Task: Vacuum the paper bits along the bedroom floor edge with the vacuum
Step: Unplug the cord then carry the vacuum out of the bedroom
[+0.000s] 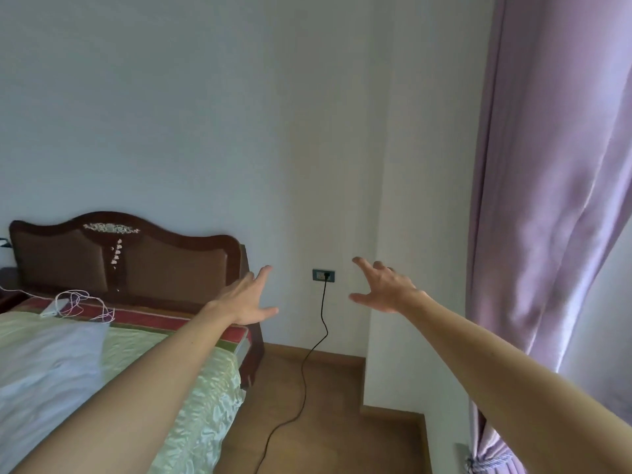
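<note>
Both my arms stretch forward toward the far wall. My left hand (247,295) is open with fingers spread and holds nothing. My right hand (384,285) is open too, fingers spread and slightly bent, empty. Between the two hands a black power cord (309,357) is plugged into a dark wall socket (323,275) and trails down across the wooden floor (328,422) toward the bottom edge of the view. The vacuum itself is out of view, and I see no paper bits on the visible floor.
A bed (191,398) with a pale green cover and a dark wooden headboard (126,258) fills the left. A white cable (73,304) lies on it. A purple curtain (547,200) hangs at right, beside a protruding wall corner (367,336).
</note>
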`<state>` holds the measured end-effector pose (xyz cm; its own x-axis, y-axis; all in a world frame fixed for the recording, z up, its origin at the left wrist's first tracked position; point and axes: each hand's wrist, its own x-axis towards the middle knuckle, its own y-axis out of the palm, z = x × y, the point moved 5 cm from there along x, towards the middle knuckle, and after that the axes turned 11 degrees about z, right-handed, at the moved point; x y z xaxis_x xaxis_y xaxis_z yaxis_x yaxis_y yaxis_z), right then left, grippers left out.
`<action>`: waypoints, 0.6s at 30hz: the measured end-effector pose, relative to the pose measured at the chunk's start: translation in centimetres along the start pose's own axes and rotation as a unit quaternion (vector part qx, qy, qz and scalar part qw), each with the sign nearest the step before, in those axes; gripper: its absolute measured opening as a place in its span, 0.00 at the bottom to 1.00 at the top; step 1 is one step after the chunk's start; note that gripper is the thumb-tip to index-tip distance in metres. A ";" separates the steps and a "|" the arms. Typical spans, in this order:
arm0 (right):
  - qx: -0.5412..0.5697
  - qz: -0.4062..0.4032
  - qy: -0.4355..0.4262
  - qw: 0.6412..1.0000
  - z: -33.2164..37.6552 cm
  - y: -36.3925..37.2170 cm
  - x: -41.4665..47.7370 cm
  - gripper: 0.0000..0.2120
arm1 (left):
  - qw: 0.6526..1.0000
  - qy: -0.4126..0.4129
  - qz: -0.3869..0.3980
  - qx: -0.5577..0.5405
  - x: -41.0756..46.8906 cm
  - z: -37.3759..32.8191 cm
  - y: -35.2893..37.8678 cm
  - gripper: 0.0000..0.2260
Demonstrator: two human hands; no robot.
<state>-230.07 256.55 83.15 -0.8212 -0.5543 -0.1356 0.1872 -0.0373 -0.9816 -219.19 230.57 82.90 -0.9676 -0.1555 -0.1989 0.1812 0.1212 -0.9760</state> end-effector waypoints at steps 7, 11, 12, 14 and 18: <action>0.015 0.014 0.019 1.000 -4.4 0.4 3.6 0.38 | 1.000 0.006 0.010 0.001 5.7 -1.1 -0.4 0.40; 0.017 0.033 0.031 0.999 -6.2 1.4 6.1 0.38 | 1.000 0.012 0.024 -0.002 9.1 -1.4 0.4 0.40; 0.019 0.037 0.032 0.999 -6.6 1.7 6.9 0.38 | 1.000 0.013 0.028 -0.004 10.0 -1.4 0.6 0.40; 0.026 0.047 0.030 0.998 -7.3 2.1 8.8 0.39 | 0.999 0.013 0.032 -0.007 12.0 -1.2 0.8 0.40; 0.029 0.062 0.017 0.998 -8.0 2.6 13.8 0.39 | 0.999 0.013 0.040 -0.009 16.7 -0.5 1.5 0.40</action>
<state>-245.22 255.45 77.62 -0.8078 -0.5288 -0.2605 0.3179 -0.0187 -0.9479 -235.21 228.60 78.19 -0.9546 -0.1191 -0.2729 0.2544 0.1500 -0.9554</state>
